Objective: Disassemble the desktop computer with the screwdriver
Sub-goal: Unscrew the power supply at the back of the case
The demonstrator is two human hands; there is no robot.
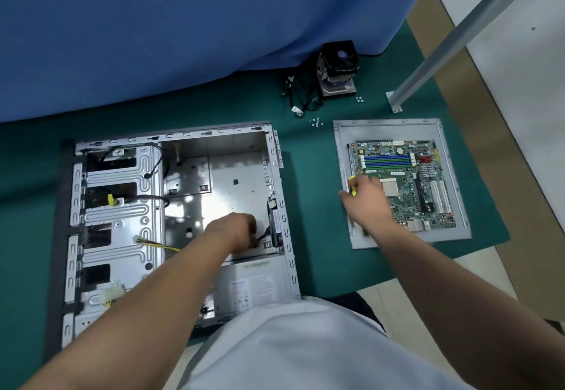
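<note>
The open grey computer case (214, 181) lies on its side on the green mat, its main bay bare metal. My left hand (235, 230) reaches inside near the rear wall, fingers curled round a black cable beside the rear fan (276, 221). The green motherboard (403, 181) lies on the removed side panel (342, 133) to the right. My right hand (367, 200) sits over the board's left edge and grips the yellow-handled screwdriver (352, 185), whose dark shaft points away from me. The power supply (253, 285) sits in the case's near corner.
The CPU cooler with fan (337, 68) and a tangle of black cables (301, 96) lie at the back of the mat. Small loose screws (315, 122) lie near them. A metal table leg (397, 99) stands at the right. Blue cloth hangs behind.
</note>
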